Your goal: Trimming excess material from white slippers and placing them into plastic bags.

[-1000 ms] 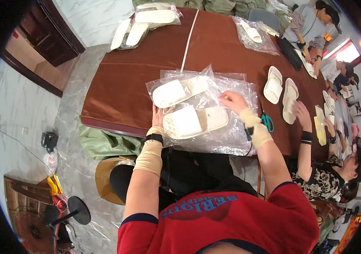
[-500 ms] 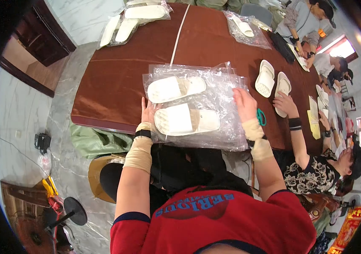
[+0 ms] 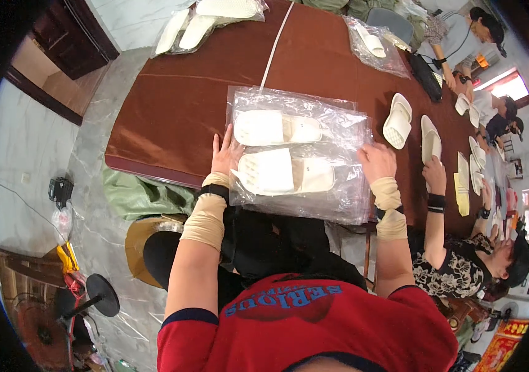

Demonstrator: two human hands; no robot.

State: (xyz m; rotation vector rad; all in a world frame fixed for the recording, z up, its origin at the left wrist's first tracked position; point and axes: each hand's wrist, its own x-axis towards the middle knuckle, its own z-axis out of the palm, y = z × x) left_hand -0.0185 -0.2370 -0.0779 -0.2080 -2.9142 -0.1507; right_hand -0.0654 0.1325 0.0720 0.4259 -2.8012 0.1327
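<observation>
Two cream slide slippers, an upper one [image 3: 259,128] and a lower one [image 3: 266,172], lie side by side inside a clear plastic bag [image 3: 350,201] at the table's near edge. Their toes point left and their heels right. More clear bags seem to lie flat underneath. My left hand [image 3: 226,155] rests open against the bag's left edge, fingers spread beside the slipper toes. At the right edge my right hand [image 3: 377,162] has its fingers curled, pinching the bag's plastic.
A brown cloth covers the table [image 3: 177,105]. Bagged slippers [image 3: 196,25] lie far left, another bagged slipper [image 3: 373,43] far right. To my right, a co-worker's hand [image 3: 435,173] holds a loose slipper [image 3: 431,139] near another slipper [image 3: 397,121]. Several people sit farther along.
The slippers have shifted slightly right within the view, and the bag's raised right end now lies flatter. My right hand's fingers have curled in. The co-worker's slipper has turned and moved.
</observation>
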